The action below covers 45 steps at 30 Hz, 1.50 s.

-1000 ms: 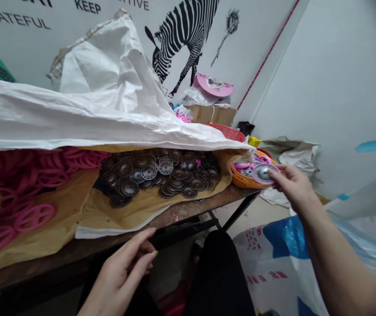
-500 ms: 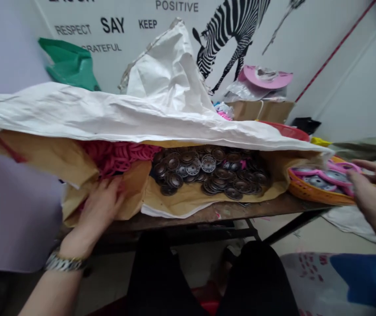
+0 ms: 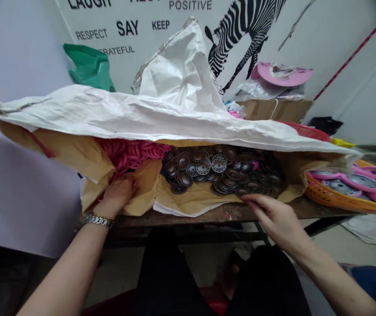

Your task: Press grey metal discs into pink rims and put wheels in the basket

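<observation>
My left hand (image 3: 118, 193), with a metal watch at the wrist, reaches over the front edge of an opened paper-lined sack into a heap of pink plastic rings (image 3: 133, 153). Its fingers are curled, and what they hold is hidden. To its right in the same sack lies a pile of dark grey wheel-shaped discs (image 3: 204, 166). My right hand (image 3: 276, 217) is at the front of this pile, thumb and forefinger pinched on the edge of a disc (image 3: 241, 192). Brown paper (image 3: 145, 180) forms a fold between rings and discs.
At the right, an orange basket (image 3: 323, 195) holds several pink rings fitted with grey discs. The sack's white back edge (image 3: 181, 116) stands up along the wooden table (image 3: 214, 215). Behind are a cardboard box (image 3: 273, 109), a pink visor (image 3: 283, 74) and a green bag (image 3: 91, 68).
My right hand has moved left from the orange basket to the front of the disc pile. My left hand stays at the pink rings, its fingers more curled. The view has shifted slightly.
</observation>
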Each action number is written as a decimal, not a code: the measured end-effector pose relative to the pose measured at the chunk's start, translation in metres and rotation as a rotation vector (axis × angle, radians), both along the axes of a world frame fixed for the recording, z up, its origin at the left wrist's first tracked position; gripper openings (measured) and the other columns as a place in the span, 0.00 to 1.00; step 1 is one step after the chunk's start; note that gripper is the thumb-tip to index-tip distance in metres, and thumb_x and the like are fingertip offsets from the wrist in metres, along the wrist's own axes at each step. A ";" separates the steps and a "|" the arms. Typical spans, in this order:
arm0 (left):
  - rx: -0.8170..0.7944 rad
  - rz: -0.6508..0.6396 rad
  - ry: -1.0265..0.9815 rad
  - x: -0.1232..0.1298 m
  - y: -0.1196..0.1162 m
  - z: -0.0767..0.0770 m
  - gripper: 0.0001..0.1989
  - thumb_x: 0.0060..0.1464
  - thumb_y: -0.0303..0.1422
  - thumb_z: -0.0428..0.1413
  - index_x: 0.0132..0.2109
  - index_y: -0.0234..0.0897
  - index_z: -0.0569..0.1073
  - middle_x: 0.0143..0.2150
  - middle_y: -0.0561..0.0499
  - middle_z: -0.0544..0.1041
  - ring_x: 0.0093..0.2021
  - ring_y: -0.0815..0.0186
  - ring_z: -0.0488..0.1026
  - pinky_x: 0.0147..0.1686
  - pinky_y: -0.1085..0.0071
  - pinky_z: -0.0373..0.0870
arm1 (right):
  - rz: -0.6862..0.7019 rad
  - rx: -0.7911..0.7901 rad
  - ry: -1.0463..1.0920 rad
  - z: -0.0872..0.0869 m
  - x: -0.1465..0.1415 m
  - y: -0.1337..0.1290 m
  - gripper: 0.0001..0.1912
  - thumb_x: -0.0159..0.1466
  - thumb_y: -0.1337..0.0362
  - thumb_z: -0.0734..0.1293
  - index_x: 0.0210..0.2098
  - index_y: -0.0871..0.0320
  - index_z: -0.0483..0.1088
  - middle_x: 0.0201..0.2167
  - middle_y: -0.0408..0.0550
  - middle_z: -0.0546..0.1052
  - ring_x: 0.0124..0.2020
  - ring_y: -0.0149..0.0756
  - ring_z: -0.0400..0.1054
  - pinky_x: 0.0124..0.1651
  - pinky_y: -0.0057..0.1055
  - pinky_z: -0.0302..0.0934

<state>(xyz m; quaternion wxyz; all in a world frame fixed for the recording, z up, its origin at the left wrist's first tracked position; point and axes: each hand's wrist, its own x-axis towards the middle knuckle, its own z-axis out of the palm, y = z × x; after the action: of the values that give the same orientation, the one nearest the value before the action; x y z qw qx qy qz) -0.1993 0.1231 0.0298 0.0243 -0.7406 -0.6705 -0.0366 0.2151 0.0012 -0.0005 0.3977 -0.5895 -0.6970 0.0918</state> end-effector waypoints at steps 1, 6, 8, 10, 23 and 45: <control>0.002 -0.007 0.009 -0.001 0.001 0.001 0.13 0.62 0.34 0.48 0.42 0.32 0.75 0.41 0.37 0.79 0.46 0.51 0.76 0.47 0.60 0.68 | 0.038 -0.001 -0.002 0.000 -0.011 0.003 0.14 0.66 0.59 0.60 0.42 0.52 0.77 0.41 0.49 0.82 0.43 0.45 0.76 0.49 0.43 0.69; 0.044 0.008 0.026 0.003 -0.001 0.006 0.17 0.64 0.34 0.44 0.46 0.32 0.75 0.42 0.37 0.80 0.43 0.52 0.77 0.42 0.64 0.68 | 0.185 -0.013 -0.063 0.010 -0.063 0.022 0.15 0.68 0.65 0.59 0.46 0.55 0.77 0.45 0.51 0.81 0.46 0.44 0.75 0.51 0.40 0.67; 0.085 0.023 0.007 0.007 -0.005 0.008 0.19 0.66 0.35 0.41 0.48 0.32 0.74 0.42 0.38 0.80 0.43 0.54 0.78 0.41 0.65 0.68 | 0.193 -0.028 -0.100 0.014 -0.080 0.035 0.15 0.69 0.66 0.59 0.48 0.57 0.76 0.46 0.52 0.80 0.48 0.43 0.74 0.52 0.39 0.66; 0.152 0.055 -0.066 0.010 -0.009 0.010 0.21 0.66 0.39 0.41 0.48 0.33 0.74 0.40 0.39 0.80 0.41 0.54 0.78 0.39 0.66 0.68 | 0.173 -0.074 -0.150 0.017 -0.095 0.050 0.14 0.69 0.65 0.60 0.49 0.57 0.75 0.48 0.51 0.79 0.49 0.42 0.73 0.53 0.36 0.65; 0.144 0.120 -1.691 0.061 -0.075 0.019 0.19 0.48 0.45 0.62 0.38 0.37 0.67 0.26 0.55 0.75 0.23 0.65 0.75 0.23 0.72 0.75 | -0.055 -0.257 -0.280 0.009 -0.149 0.112 0.19 0.64 0.56 0.70 0.49 0.61 0.70 0.47 0.62 0.76 0.49 0.51 0.71 0.46 0.37 0.63; 0.016 -0.262 -1.251 0.120 -0.112 -0.009 0.09 0.64 0.38 0.51 0.42 0.36 0.70 0.36 0.50 0.75 0.34 0.64 0.77 0.34 0.69 0.77 | 0.246 -0.558 1.324 0.023 -0.093 0.016 0.21 0.47 0.52 0.79 0.31 0.58 0.72 0.31 0.44 0.76 0.29 0.30 0.66 0.28 0.23 0.57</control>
<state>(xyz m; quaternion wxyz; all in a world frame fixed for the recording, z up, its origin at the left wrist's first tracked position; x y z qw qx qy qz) -0.0795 0.0114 0.0213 -0.3708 -0.6550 -0.4614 -0.4697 0.1221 0.0169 0.0223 0.5578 -0.4073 -0.3223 0.6474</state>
